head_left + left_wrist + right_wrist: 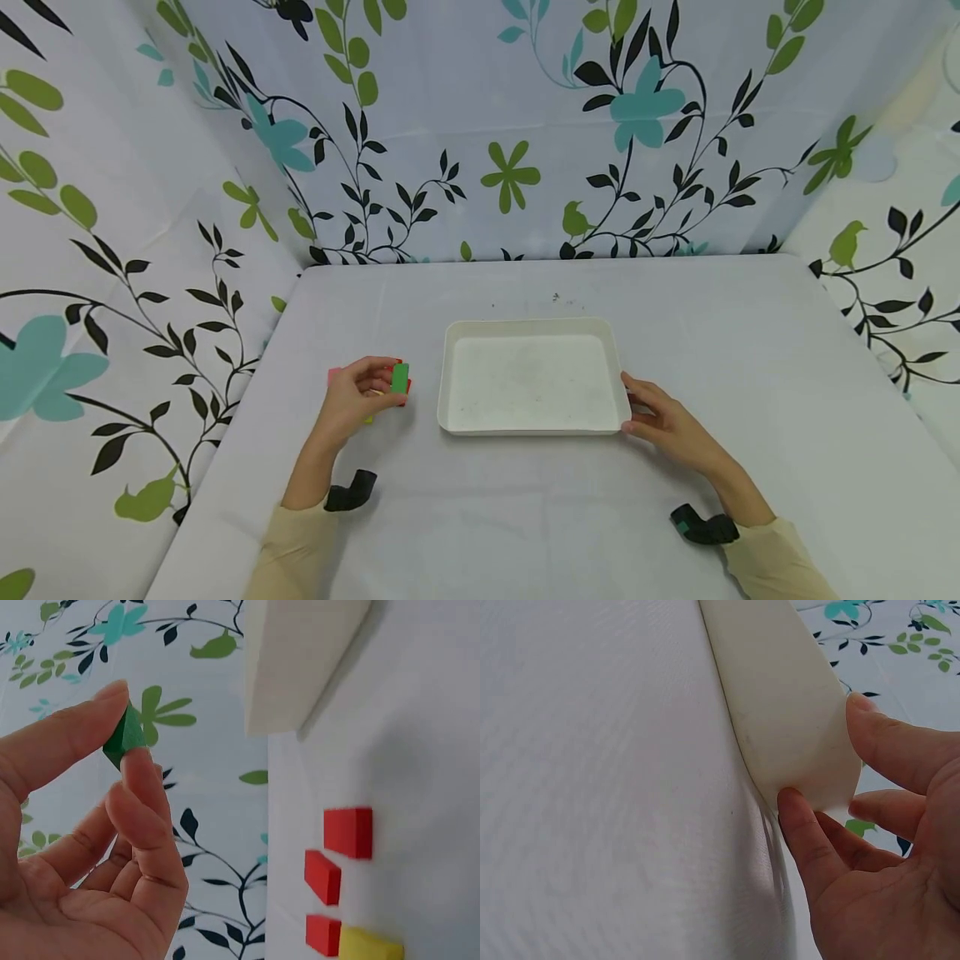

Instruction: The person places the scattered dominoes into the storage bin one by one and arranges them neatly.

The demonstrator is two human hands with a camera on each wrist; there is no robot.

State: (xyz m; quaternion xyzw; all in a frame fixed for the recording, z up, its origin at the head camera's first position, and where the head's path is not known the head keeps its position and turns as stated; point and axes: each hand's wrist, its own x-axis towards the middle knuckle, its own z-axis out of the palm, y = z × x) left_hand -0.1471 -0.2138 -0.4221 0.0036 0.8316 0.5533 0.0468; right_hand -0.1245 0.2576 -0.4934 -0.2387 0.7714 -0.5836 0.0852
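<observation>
pinching green block [400, 378], left hand [351, 402] near red blocks [349, 832]; right hand [672, 425] gripping white tray [525, 379] at right end

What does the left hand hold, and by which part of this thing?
The left hand pinches a green block by its two opposite ends.

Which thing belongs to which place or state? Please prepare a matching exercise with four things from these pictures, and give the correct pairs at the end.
1. green block
2. white tray
3. yellow block
4. right hand

A. between the two hands
B. touching the tray's right end
C. pinched by the left hand
D. beside a red block in the left wrist view

Pairs: 1-C; 2-A; 3-D; 4-B
</observation>
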